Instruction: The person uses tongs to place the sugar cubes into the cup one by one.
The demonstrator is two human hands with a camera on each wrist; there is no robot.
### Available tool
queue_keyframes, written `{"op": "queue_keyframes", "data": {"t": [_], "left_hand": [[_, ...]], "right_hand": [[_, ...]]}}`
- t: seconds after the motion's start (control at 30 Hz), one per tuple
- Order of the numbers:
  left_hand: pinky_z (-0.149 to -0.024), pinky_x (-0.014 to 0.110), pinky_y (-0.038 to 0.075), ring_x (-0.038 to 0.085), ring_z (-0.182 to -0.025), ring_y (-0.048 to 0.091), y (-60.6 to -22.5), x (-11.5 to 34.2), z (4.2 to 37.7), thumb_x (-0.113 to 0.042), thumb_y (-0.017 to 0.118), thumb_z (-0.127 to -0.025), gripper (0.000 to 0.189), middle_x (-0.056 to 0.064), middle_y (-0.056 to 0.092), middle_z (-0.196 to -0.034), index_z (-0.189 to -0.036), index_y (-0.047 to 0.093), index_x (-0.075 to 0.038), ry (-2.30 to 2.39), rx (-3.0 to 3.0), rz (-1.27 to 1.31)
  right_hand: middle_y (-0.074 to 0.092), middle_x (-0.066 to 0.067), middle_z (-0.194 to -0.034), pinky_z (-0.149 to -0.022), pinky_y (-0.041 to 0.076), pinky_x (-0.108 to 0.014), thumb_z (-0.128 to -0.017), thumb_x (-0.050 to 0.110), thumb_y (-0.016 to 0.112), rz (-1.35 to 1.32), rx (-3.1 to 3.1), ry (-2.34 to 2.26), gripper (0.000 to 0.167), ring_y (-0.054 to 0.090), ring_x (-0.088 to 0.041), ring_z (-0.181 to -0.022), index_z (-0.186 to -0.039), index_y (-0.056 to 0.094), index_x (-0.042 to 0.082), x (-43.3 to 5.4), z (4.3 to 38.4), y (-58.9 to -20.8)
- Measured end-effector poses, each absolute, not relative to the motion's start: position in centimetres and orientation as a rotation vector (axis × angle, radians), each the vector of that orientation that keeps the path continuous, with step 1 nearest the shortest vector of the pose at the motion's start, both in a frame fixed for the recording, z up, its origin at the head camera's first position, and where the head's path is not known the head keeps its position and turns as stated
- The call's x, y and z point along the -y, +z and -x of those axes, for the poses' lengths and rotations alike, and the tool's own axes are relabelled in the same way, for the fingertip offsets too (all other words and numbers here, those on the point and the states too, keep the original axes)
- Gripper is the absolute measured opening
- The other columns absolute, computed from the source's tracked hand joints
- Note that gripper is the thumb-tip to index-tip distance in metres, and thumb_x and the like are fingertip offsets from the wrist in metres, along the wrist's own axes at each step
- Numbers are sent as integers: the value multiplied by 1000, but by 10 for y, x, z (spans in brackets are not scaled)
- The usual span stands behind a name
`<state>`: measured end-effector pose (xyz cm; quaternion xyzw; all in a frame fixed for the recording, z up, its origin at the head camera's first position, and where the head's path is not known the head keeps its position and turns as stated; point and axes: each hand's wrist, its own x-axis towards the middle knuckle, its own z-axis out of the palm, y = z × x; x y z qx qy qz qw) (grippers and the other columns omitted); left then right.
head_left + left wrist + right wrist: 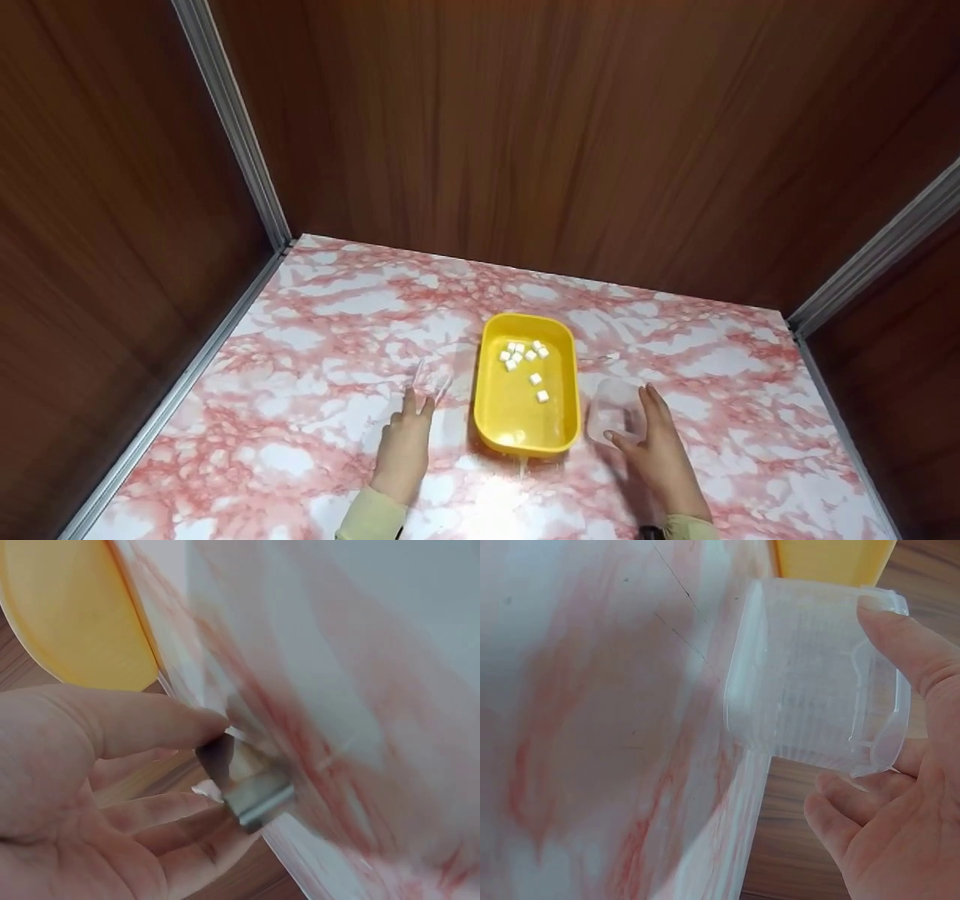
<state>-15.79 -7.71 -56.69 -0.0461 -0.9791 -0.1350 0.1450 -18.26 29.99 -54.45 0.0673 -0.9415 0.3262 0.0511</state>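
Observation:
The left hand is beside the yellow tray, to its left. Its thumb and fingers pinch a small shiny, tong-like piece, whose two thin arms point away from the hand in the head view. To the right of the tray, the right hand holds a clear plastic container by its rim, the thumb on one side and fingers round the other. The container's base is at the table surface. Several small white cubes lie in the yellow tray, mostly toward its far end.
Under everything is a table with a red and white marbled top. Brown wood-grain panels enclose it at the back and both sides, with metal strips along the corners. A bright light reflection falls near the tray's front.

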Motion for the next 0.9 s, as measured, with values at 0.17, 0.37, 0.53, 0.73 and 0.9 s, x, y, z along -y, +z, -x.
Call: {"op": "queue_keyframes", "data": {"t": [0.17,0.37,0.53,0.73,0.9], "left_hand": [[-57,44,53,34,-80,58,-564,78,158,19,68,-72,61,28,50,-129,-127,61,-8,-417,2834,106],[-57,46,50,34,-82,55,-563,79,159,16,68,-73,57,25,54,-127,-123,63,-10,-451,2778,116],[-59,47,50,36,-83,56,-562,80,161,12,69,-74,49,23,57,-124,-119,65,-9,-452,2695,136],[-64,46,55,37,-78,59,-560,82,164,15,70,-69,41,26,63,-112,-105,66,-5,-505,2577,132],[-69,43,57,38,-75,61,-556,82,166,17,70,-66,34,26,66,-103,-93,63,-1,-480,2495,138]], "right_hand": [[13,-24,-154,-98,41,-55,-83,37,74,-212,2865,1007,95,38,-46,-127,-148,20,-5,-300,182,-544],[12,-24,-154,-101,37,-56,-84,37,74,-221,2870,1019,94,32,-46,-131,-148,19,-6,-301,182,-544],[13,-25,-154,-104,32,-57,-84,36,74,-222,2866,1014,94,26,-46,-134,-147,19,-7,-302,184,-545],[11,-24,-154,-102,36,-56,-84,39,73,-204,2884,1030,96,29,-47,-132,-148,18,-6,-302,184,-545],[10,-24,-155,-98,41,-55,-84,42,71,-198,2884,1028,97,37,-47,-128,-149,17,-5,-301,183,-545]]}}
